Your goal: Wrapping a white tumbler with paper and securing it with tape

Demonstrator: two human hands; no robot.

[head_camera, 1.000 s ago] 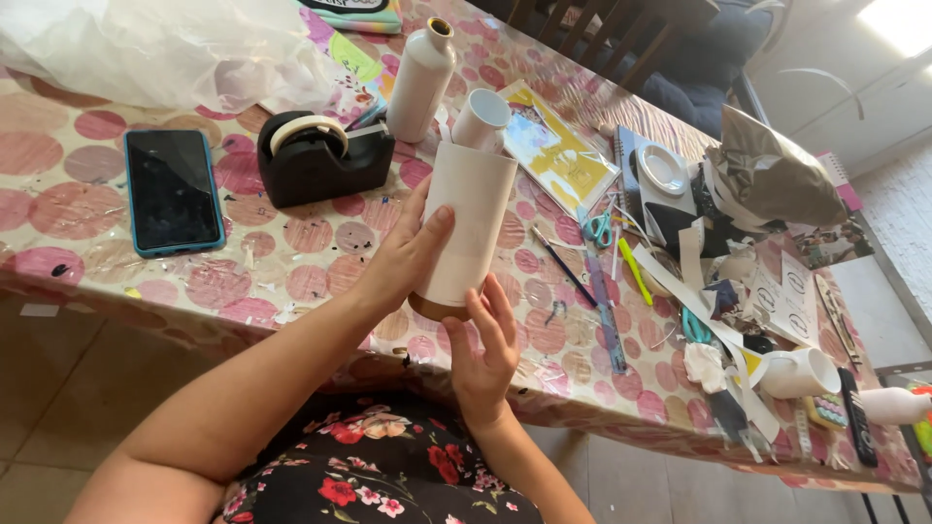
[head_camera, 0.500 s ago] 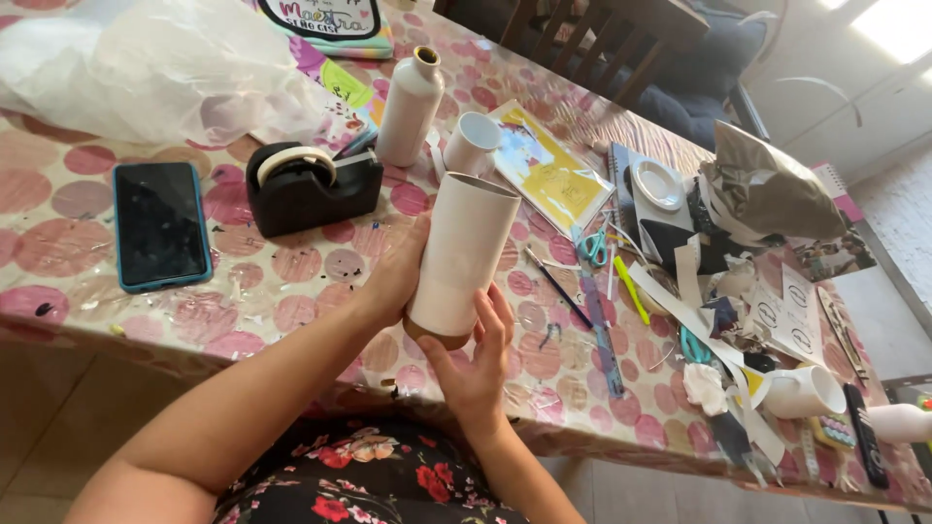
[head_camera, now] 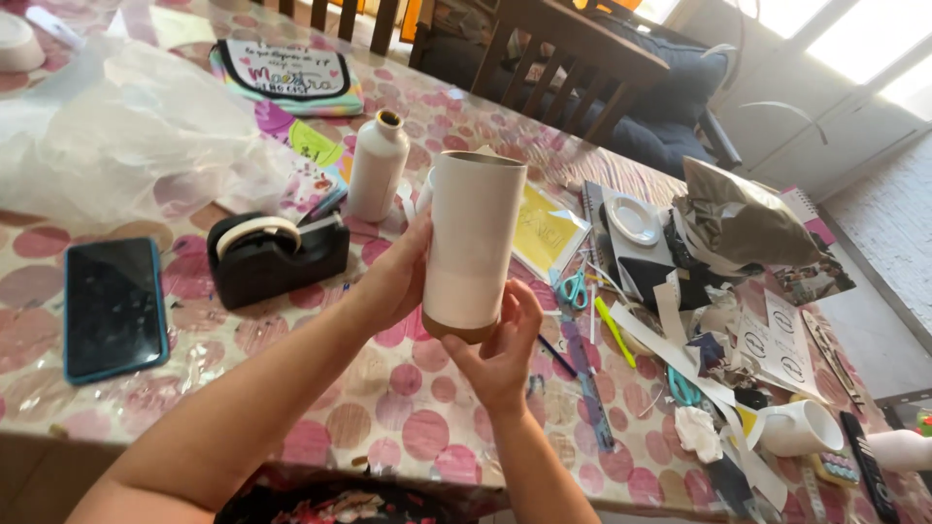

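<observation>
While gripped upright above the table (head_camera: 388,417), white tumbler (head_camera: 473,243) up in both hands, long axis near vertical. Left hand (head_camera: 396,277) wrapped round the side, right hand (head_camera: 500,340) cupped under the base rim, fingers (head_camera: 519,301) curled on it. Tape dispenser (head_camera: 277,254) just left.

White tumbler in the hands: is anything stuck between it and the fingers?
Nothing visible. The left hand wraps the side of the white tumbler and the right hand cups its brown base, skin straight against it. The tape dispenser and white bottle sit apart on the table.
</observation>
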